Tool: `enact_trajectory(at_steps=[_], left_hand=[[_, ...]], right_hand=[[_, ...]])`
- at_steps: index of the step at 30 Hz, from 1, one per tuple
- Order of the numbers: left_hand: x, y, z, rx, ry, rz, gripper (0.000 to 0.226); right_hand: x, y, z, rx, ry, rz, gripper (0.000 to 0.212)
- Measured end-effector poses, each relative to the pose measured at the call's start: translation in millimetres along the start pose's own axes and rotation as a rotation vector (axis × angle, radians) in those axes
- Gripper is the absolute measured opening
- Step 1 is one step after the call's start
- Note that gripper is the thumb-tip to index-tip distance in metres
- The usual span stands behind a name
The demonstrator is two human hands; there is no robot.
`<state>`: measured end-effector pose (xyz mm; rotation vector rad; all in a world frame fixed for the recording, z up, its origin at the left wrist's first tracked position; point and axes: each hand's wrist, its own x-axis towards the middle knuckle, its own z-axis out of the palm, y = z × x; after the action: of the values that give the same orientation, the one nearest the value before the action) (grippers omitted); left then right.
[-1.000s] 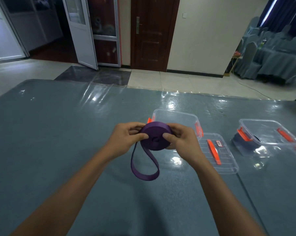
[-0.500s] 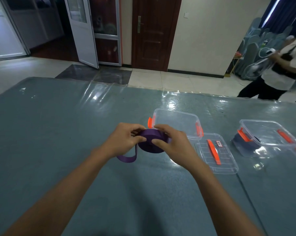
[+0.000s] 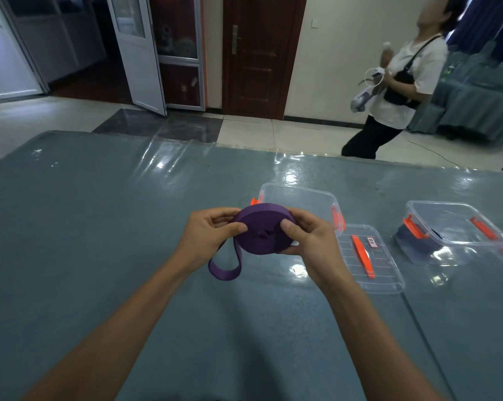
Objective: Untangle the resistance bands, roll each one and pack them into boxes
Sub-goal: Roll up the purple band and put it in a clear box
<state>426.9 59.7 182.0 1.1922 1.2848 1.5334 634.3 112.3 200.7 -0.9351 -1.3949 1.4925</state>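
both hands, left (image 3: 208,237) and right (image 3: 308,241), pinch the purple roll (image 3: 263,231) above the desk (image 3: 100,227) so it can't unwind; a tail (image 3: 224,267) hangs loose, likely to wind before boxing (image 3: 299,195).

The grey-blue table (image 3: 100,227) carried an open clear box (image 3: 299,195) near its middle, a lid (image 3: 386,273) just beside it, and a second box (image 3: 452,224) toward the right edge.

The purple band roll (image 3: 263,233), flat between the left hand (image 3: 207,238) and right hand (image 3: 308,244) half a second ago, now tips its face toward the camera. Its loose loop (image 3: 224,269) hangs shorter than a second ago. A person in a white top (image 3: 397,91) is further into view at the back right.
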Motion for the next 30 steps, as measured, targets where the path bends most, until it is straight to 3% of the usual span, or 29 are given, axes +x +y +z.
enact_trajectory(at_steps=[5, 7, 10, 13, 16, 20, 27, 30], left_hand=[[-3.8, -6.0, -5.3, 0.031, -0.012, -0.034, 0.031], [-3.6, -6.4, -6.8, 0.118, -0.029, -0.024, 0.032], [0.7, -2.5, -7.7, 0.33, -0.067, 0.034, 0.034], [7.7, 2.2, -5.3, 0.5, -0.177, 0.147, 0.021], [12.0, 8.1, 2.2, 0.452, -0.188, 0.142, 0.024], [16.1, 8.3, 14.5, 0.33, -0.154, 0.084, 0.028], [20.8, -8.8, 38.9, 0.078, -0.024, 0.006, 0.032], [22.1, -18.5, 49.0, 0.027, 0.034, -0.018, 0.031]], right_hand=[[-1.6, 14.6, 1.2, 0.027, -0.012, 0.016, 0.021], [0.5, 16.2, -2.3, -0.231, -0.028, -0.097, 0.024], [6.2, 16.5, -12.7, -0.883, -0.102, -0.375, 0.046], [10.0, 17.3, -15.9, -1.107, -0.257, -0.493, 0.054], [12.6, 18.8, -19.2, -1.019, -0.273, -0.478, 0.056], [15.6, 16.7, -30.8, -0.731, -0.159, -0.404, 0.054], [20.2, 13.7, -49.5, -0.093, -0.02, -0.123, 0.053], [22.1, 21.5, -52.8, 0.004, 0.001, -0.06, 0.052]])
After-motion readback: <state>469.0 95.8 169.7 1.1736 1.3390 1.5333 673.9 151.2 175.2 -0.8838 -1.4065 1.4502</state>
